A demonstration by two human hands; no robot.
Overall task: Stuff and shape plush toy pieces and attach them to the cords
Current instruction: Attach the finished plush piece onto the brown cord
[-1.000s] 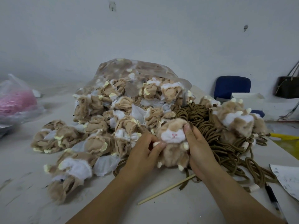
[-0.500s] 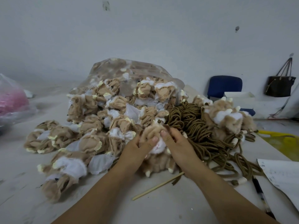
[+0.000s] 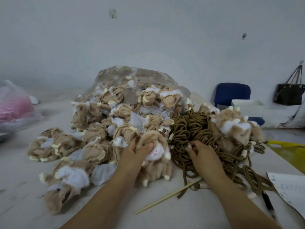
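Observation:
A stuffed tan plush toy (image 3: pixel 156 164) with a white face and cream claws stands on the table in front of me. My left hand (image 3: pixel 134 154) grips its head from the left, thumb pressed on the face. My right hand (image 3: pixel 200 156) lies to its right on the heap of brown cords (image 3: pixel 194 128), fingers curled down among the strands. Whether they hold a cord is hidden. A pile of unstuffed tan and white plush skins (image 3: pixel 102 131) spills from a clear bag behind the toy. Finished plush toys (image 3: pixel 234 128) sit beyond the cords at the right.
A thin wooden stick (image 3: pixel 168 196) lies on the table near my right wrist. A sheet of paper (image 3: pixel 288 189) and a black pen (image 3: pixel 269 205) are at the right edge. A bag of pink material (image 3: pixel 14 108) sits far left. A blue chair (image 3: pixel 231 95) stands behind.
My right hand has let go of the toy's head and moved right onto the brown cords. My left hand keeps hold of the toy.

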